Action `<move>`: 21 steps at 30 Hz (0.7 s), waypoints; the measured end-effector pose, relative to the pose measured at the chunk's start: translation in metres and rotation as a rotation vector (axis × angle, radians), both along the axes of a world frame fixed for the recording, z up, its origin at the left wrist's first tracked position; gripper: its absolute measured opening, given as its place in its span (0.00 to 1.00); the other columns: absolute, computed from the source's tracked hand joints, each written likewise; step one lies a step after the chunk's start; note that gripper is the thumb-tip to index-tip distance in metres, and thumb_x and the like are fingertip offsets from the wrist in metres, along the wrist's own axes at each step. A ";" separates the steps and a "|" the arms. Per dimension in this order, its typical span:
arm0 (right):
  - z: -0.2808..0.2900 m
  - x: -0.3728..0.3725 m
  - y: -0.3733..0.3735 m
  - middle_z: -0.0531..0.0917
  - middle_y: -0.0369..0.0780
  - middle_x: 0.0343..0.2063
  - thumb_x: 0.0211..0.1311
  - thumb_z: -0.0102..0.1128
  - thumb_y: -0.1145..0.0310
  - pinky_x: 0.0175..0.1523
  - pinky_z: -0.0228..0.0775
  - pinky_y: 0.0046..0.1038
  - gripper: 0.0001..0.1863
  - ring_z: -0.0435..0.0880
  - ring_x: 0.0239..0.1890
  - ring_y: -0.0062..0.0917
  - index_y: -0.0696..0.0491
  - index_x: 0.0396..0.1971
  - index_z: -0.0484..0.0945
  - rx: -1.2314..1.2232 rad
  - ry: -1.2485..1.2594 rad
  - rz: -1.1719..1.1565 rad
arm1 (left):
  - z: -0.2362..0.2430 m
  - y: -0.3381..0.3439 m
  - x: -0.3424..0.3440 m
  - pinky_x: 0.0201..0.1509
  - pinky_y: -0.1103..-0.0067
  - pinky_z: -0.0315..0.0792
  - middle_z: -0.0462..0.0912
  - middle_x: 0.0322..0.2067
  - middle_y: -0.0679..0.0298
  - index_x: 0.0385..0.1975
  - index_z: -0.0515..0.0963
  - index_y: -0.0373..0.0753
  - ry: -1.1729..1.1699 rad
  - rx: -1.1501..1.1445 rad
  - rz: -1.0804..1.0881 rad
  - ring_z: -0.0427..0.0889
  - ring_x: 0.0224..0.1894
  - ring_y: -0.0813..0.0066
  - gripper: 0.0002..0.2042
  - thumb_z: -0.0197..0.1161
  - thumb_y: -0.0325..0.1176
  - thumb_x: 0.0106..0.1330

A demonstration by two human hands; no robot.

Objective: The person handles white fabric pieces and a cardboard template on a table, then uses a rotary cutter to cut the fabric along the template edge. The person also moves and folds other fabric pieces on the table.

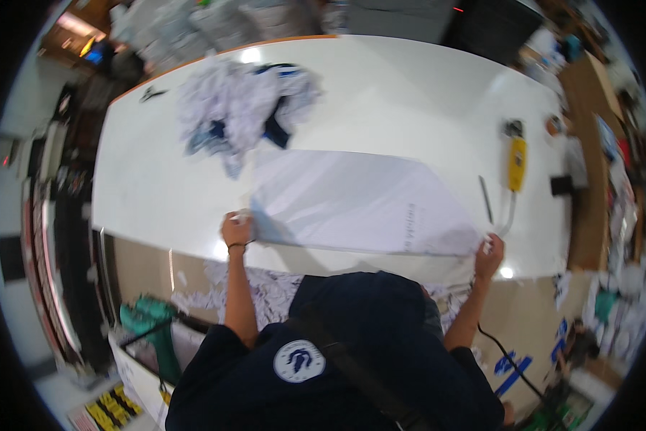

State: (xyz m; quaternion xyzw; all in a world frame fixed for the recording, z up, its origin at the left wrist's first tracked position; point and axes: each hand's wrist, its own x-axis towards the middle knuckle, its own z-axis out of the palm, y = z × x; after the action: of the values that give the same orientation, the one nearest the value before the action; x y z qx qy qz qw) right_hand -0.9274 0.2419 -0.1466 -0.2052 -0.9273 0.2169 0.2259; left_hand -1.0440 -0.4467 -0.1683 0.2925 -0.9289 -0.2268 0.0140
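the sheet (337, 201) lay on the surface (158, 187) at the centre of the frame. the left hand (237, 228) appeared pinched on its lower left corner, the right hand (490, 253) on its lower right corner; each grip was nearly closed, with only the sheet in it. unequal tension could have skewed or creased the sheet. the tool (517, 164), at right, had its cord (512, 206) near the right hand; a sweep there could have snagged it. the pile (237, 108), upper left, could have caught the far edge.
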 end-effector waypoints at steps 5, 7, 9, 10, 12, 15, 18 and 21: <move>0.027 -0.019 -0.052 0.79 0.43 0.31 0.55 0.64 0.73 0.38 0.74 0.33 0.11 0.79 0.32 0.34 0.53 0.40 0.81 -0.088 -0.020 -0.038 | -0.008 0.013 -0.023 0.48 0.65 0.77 0.83 0.37 0.53 0.49 0.77 0.37 0.090 -0.155 -0.053 0.82 0.41 0.57 0.32 0.77 0.52 0.48; 0.024 -0.016 -0.067 0.79 0.42 0.30 0.54 0.67 0.74 0.36 0.72 0.31 0.11 0.78 0.29 0.30 0.54 0.39 0.81 -0.058 0.020 0.002 | 0.002 0.025 -0.035 0.49 0.65 0.76 0.81 0.39 0.51 0.49 0.77 0.37 0.038 -0.081 -0.037 0.82 0.42 0.57 0.33 0.79 0.51 0.47; 0.020 -0.016 -0.079 0.79 0.43 0.31 0.53 0.67 0.74 0.37 0.72 0.32 0.11 0.78 0.29 0.31 0.54 0.39 0.81 -0.112 0.015 0.037 | 0.012 0.025 -0.041 0.50 0.66 0.76 0.80 0.40 0.50 0.49 0.76 0.37 -0.038 0.162 0.059 0.81 0.43 0.56 0.34 0.80 0.50 0.45; 0.019 -0.013 -0.082 0.79 0.43 0.31 0.54 0.66 0.74 0.38 0.72 0.32 0.12 0.78 0.31 0.32 0.55 0.39 0.81 -0.145 0.007 0.027 | 0.011 0.025 -0.042 0.50 0.66 0.75 0.79 0.40 0.50 0.48 0.76 0.36 -0.018 0.094 0.029 0.80 0.43 0.56 0.34 0.81 0.49 0.44; 0.014 -0.009 -0.082 0.78 0.43 0.32 0.54 0.66 0.74 0.41 0.72 0.33 0.13 0.78 0.33 0.34 0.55 0.40 0.81 -0.147 -0.006 -0.004 | 0.004 0.014 -0.042 0.50 0.66 0.75 0.77 0.41 0.50 0.48 0.76 0.36 0.026 -0.049 -0.022 0.80 0.44 0.56 0.35 0.82 0.48 0.42; 0.009 -0.002 -0.070 0.78 0.45 0.35 0.55 0.66 0.72 0.46 0.71 0.35 0.14 0.77 0.39 0.37 0.55 0.42 0.81 -0.061 -0.026 -0.044 | -0.001 -0.003 -0.042 0.51 0.66 0.75 0.76 0.42 0.52 0.47 0.76 0.37 -0.089 -0.059 -0.120 0.79 0.45 0.55 0.30 0.80 0.45 0.46; 0.012 0.001 -0.060 0.78 0.47 0.38 0.56 0.67 0.67 0.49 0.70 0.40 0.17 0.76 0.44 0.42 0.55 0.45 0.81 -0.028 -0.066 -0.100 | -0.002 0.006 -0.038 0.51 0.66 0.74 0.74 0.45 0.51 0.47 0.78 0.38 0.038 -0.041 -0.174 0.78 0.47 0.55 0.26 0.78 0.41 0.50; 0.016 0.004 -0.059 0.77 0.48 0.40 0.56 0.68 0.65 0.51 0.69 0.41 0.18 0.75 0.45 0.42 0.55 0.46 0.81 -0.038 -0.110 -0.133 | 0.000 0.014 -0.039 0.52 0.64 0.74 0.73 0.47 0.51 0.47 0.79 0.40 0.128 -0.036 -0.246 0.77 0.48 0.52 0.22 0.75 0.38 0.53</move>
State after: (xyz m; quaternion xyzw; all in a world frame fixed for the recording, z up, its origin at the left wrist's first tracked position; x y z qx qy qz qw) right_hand -0.9235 0.1830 -0.1303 -0.2820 -0.9183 0.2073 0.1849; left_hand -1.0829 -0.4325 -0.1680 0.1612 -0.9588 -0.2282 0.0508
